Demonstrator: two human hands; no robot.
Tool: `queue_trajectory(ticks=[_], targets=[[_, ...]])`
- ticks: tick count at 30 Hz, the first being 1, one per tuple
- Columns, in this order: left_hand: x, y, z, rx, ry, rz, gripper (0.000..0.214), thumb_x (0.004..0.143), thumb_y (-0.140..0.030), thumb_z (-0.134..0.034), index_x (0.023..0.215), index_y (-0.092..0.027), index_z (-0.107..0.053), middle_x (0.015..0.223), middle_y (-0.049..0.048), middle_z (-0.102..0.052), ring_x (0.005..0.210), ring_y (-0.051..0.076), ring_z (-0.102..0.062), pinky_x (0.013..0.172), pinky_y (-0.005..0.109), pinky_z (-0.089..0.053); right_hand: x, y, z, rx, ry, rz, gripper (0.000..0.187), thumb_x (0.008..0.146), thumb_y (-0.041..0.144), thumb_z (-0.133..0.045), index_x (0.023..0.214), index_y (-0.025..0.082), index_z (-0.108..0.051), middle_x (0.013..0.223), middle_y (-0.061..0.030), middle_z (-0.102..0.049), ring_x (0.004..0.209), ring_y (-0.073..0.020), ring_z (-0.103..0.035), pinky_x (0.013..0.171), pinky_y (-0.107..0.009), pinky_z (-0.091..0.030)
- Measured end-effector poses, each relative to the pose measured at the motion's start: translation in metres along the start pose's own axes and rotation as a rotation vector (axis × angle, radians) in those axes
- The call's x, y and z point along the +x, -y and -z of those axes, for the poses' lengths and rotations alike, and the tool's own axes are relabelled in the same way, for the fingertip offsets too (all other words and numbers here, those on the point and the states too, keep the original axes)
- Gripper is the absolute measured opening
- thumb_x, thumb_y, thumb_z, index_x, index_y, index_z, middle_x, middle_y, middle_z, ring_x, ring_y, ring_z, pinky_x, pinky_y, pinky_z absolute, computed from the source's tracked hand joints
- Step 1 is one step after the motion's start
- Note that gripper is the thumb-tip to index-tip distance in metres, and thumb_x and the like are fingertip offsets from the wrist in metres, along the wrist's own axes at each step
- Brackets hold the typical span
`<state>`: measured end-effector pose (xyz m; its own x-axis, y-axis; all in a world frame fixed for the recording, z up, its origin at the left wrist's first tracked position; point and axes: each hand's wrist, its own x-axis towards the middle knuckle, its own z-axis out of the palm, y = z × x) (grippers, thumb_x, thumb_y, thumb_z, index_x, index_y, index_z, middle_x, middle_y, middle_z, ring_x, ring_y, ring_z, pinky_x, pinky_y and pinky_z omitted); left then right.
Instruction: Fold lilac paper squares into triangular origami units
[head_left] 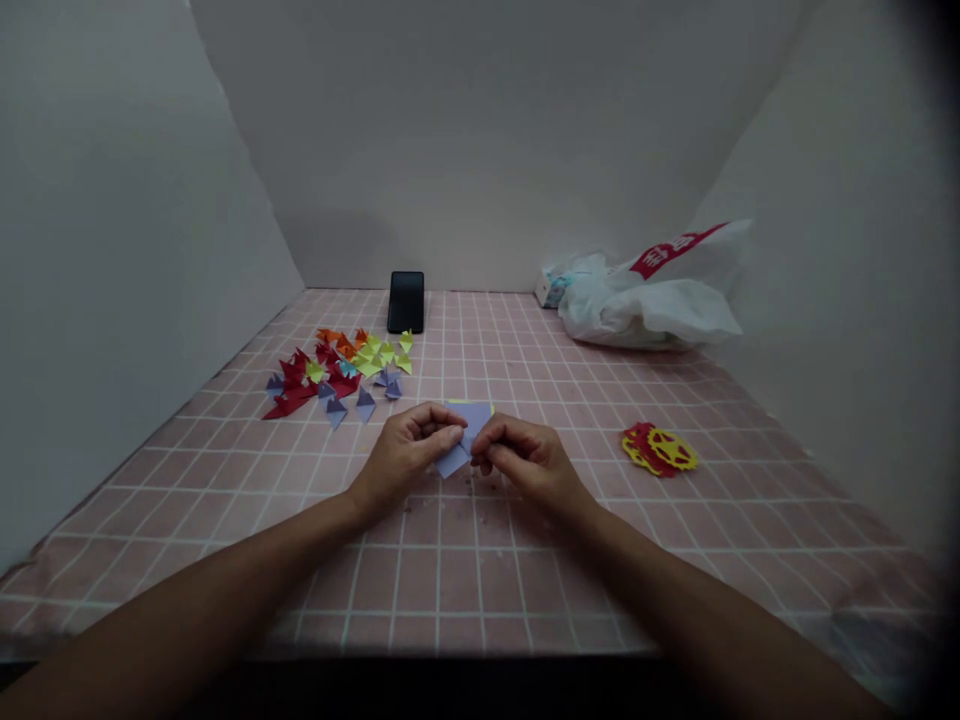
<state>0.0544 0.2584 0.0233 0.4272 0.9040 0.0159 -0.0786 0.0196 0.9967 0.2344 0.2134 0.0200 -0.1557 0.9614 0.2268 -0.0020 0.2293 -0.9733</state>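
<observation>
A small piece of lilac folded paper (453, 461) is held between my two hands above the middle of the table. My left hand (409, 450) pinches its left side between thumb and fingers. On the other side, the bent fingers of my right hand (529, 455) close on its right edge; the fingertips partly hide the folds. Just behind lies a stack of square paper sheets (474, 411), lilac on top with a yellow edge showing. Several folded paper pieces (365, 403) in lilac, red, orange, yellow-green and blue lie in a group to the left.
A black phone (406, 302) leans upright near the back wall. At the back right sit a white plastic bag (652, 305) and a small box (551, 287). Red and yellow gear-shaped cutouts (660, 450) lie to the right on the pink checked tablecloth (420, 570). Pale walls enclose three sides.
</observation>
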Motion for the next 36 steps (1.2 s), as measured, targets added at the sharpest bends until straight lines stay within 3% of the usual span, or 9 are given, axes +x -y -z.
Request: queue_trajectory(ticks=[11,15,18,21,25,36], targets=[[0.001,0.002,-0.002,-0.005,-0.109,-0.108,0.022,0.075,-0.027,-0.075,0.087,-0.018,-0.059,0.07,-0.0043,-0.059,0.059,0.008,-0.054,0.054,0.019,-0.041,0.004,-0.01,0.0,0.183,-0.027,-0.073,0.008,0.075,0.015,-0.059,0.074,0.019,-0.066,0.066,0.0015,-0.063,0.06,-0.012,-0.059,0.06,-0.027,-0.045],[0.006,0.004,0.003,0.016,-0.175,-0.148,0.023,0.075,-0.028,-0.075,0.088,-0.018,-0.059,0.074,-0.0034,-0.06,0.063,0.008,-0.056,0.057,0.019,-0.044,0.006,-0.01,0.004,0.212,-0.134,-0.046,0.011,0.076,0.013,-0.056,0.074,0.018,-0.065,0.064,0.0017,-0.062,0.059,-0.0115,-0.057,0.06,-0.026,-0.043],[0.006,0.004,0.004,0.07,-0.153,-0.192,0.02,0.076,-0.026,-0.073,0.088,-0.018,-0.058,0.075,-0.0025,-0.06,0.064,0.009,-0.057,0.058,0.02,-0.045,0.007,-0.007,0.004,0.17,-0.193,-0.048,0.007,0.08,0.017,-0.058,0.082,0.019,-0.064,0.065,0.003,-0.061,0.059,-0.0109,-0.055,0.061,-0.026,-0.043],[0.002,0.004,0.002,0.171,-0.111,-0.242,0.016,0.079,-0.025,-0.07,0.089,-0.018,-0.059,0.076,-0.0015,-0.061,0.066,0.011,-0.059,0.059,0.021,-0.046,0.007,-0.005,0.002,0.08,-0.127,-0.098,0.01,0.084,0.028,-0.061,0.087,0.018,-0.064,0.069,0.0027,-0.058,0.058,-0.0106,-0.053,0.058,-0.026,-0.042],[-0.002,0.006,0.0,0.316,-0.08,-0.338,0.009,0.082,-0.02,-0.066,0.09,-0.018,-0.062,0.082,0.0002,-0.062,0.073,0.012,-0.061,0.066,0.023,-0.049,0.005,-0.006,-0.001,0.045,0.0,-0.175,0.024,0.089,0.039,-0.059,0.077,0.018,-0.059,0.063,0.0038,-0.052,0.052,-0.009,-0.047,0.051,-0.024,-0.037],[-0.004,0.004,0.001,0.417,-0.039,-0.412,0.01,0.085,-0.015,-0.063,0.094,-0.019,-0.062,0.085,0.0005,-0.065,0.077,0.011,-0.062,0.069,0.022,-0.05,0.004,-0.012,0.001,0.108,0.067,-0.222,0.028,0.091,0.036,-0.058,0.07,0.019,-0.053,0.056,0.005,-0.05,0.047,-0.0083,-0.045,0.049,-0.024,-0.034]])
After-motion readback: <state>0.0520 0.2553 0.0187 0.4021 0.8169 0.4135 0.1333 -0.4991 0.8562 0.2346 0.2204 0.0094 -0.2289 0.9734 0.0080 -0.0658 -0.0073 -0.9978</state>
